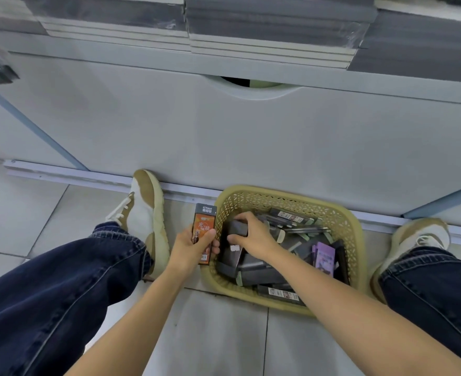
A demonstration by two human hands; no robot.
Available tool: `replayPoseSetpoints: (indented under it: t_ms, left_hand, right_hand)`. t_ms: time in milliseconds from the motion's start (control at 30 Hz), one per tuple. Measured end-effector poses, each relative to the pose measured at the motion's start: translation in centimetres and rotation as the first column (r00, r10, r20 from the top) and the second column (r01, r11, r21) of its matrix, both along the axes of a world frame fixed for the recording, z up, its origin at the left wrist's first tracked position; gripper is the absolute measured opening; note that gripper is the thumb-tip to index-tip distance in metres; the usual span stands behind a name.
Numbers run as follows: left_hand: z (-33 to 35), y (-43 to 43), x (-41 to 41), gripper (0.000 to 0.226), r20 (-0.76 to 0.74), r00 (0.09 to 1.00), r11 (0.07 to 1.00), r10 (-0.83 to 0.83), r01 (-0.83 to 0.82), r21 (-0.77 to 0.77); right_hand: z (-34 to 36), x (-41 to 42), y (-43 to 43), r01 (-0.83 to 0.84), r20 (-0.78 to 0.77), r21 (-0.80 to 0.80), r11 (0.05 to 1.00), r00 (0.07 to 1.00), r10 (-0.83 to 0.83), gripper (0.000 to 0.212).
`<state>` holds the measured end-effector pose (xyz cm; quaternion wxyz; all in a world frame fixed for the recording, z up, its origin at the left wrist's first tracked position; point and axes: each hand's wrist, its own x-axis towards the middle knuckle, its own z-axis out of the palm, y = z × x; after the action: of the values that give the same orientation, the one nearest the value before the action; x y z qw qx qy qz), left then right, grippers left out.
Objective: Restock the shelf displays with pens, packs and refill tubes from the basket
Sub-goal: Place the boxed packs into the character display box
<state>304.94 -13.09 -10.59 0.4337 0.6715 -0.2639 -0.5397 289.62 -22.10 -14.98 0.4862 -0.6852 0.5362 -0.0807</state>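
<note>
A tan plastic basket (351, 234) stands on the floor against the base of the shelf unit. It holds several dark pen boxes, a purple pack (325, 258) and flat pen packs (291, 217). My left hand (191, 246) grips an orange and black pen pack (204, 226) just left of the basket's rim. My right hand (253, 234) is inside the basket, its fingers and thumb curled round a dark grey box (237, 227).
A white drawer front (224, 137) with a curved cut-out handle rises behind the basket. Stacked grey notebooks (272, 36) lie on the shelf above. My two legs in dark jeans and tan shoes (145, 207) flank the basket on the tiled floor.
</note>
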Motion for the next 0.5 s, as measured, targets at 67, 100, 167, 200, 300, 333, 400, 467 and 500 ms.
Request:
replayPoseSetpoints:
  t_ms: [67,100,167,200,300,333,400,467,500]
  left_hand:
    - [-0.1,-0.1,0.0,0.013,0.013,1.000,1.000,-0.015,0.015,0.007]
    - [0.0,-0.1,0.0,0.014,0.013,1.000,1.000,-0.020,0.020,0.008]
    - [0.3,-0.1,-0.2,0.018,0.002,1.000,1.000,-0.004,0.004,0.001]
    - [0.6,-0.1,-0.4,0.021,-0.002,1.000,1.000,0.012,-0.012,-0.004]
    - [1.6,-0.2,-1.7,0.030,-0.047,0.999,1.000,0.022,-0.022,-0.003]
    - [1.9,-0.2,-2.3,0.035,-0.082,0.997,1.000,0.005,-0.004,0.011]
    - [2.9,-0.2,-3.8,0.047,-0.194,0.981,0.998,-0.025,0.036,0.054]
    - [3.9,-0.1,-5.0,0.049,-0.328,0.943,0.994,-0.048,0.079,0.082]
    - [4.4,0.1,-5.6,0.044,-0.388,0.920,0.991,-0.060,0.103,0.089]
  right_hand:
    - [0.1,-1.3,0.4,-0.021,0.035,0.084,0.996,0.999,0.019,0.055]
    - [0.3,-2.0,0.3,-0.014,0.050,0.095,0.995,0.999,0.009,0.054]
    - [1.3,-3.5,-0.3,0.030,0.082,0.095,0.995,0.996,-0.038,0.051]
    - [2.0,-4.1,-0.8,0.059,0.112,0.126,0.990,0.991,-0.073,0.052]
    - [4.9,-5.4,-1.9,0.077,0.280,0.279,0.957,0.947,-0.158,0.061]
    - [5.8,-5.6,-2.0,0.058,0.335,0.302,0.951,0.928,-0.164,0.060]
    - [7.6,-5.6,-1.5,0.013,0.414,0.294,0.956,0.900,-0.140,0.053]
    - [8.9,-5.5,-0.5,0.006,0.448,0.244,0.970,0.886,-0.118,0.046]
    - [9.4,-5.4,0.0,0.012,0.455,0.204,0.979,0.884,-0.105,0.042]
